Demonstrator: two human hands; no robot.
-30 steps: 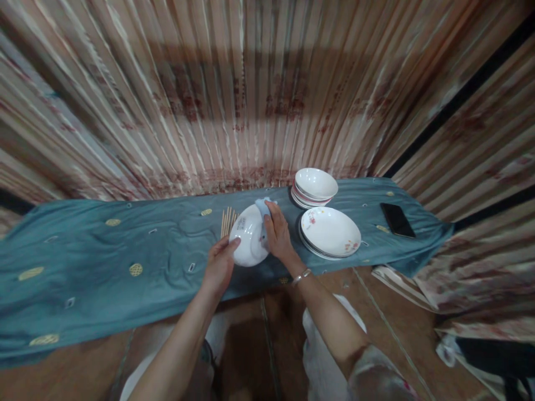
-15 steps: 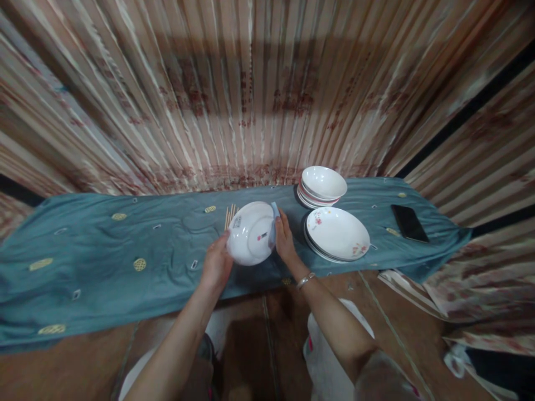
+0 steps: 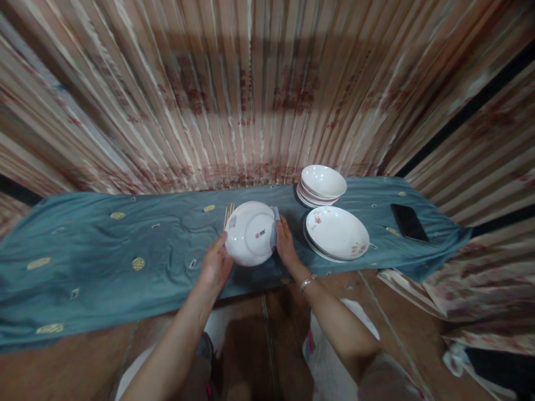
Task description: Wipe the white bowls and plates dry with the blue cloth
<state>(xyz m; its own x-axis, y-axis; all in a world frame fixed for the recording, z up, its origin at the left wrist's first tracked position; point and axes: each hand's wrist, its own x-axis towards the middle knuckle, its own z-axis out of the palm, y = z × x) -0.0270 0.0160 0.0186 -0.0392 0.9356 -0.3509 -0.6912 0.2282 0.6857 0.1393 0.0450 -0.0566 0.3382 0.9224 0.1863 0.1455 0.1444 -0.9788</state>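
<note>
A white plate (image 3: 249,239) is held up on edge over the table, its underside with a small red and dark mark facing me. My left hand (image 3: 216,260) grips its left rim, fingers closed. At the right rim my right hand (image 3: 285,240) presses a light blue cloth (image 3: 275,225) against the plate, partly covered by the fingers. Several wooden chopsticks (image 3: 229,214) lie behind the plate, mostly hidden by it. To the right of my right hand sits a stack of white plates with red flowers (image 3: 336,234).
White bowls (image 3: 322,182) are stacked behind the flowered plates. A black phone (image 3: 409,223) lies near the right end of the table, which has a teal cloth (image 3: 96,256) with yellow motifs. Pleated curtains (image 3: 267,100) hang behind the table.
The held plate has turned slightly, so its underside faces me more squarely. My right hand and the cloth have shifted a little downward along the rim.
</note>
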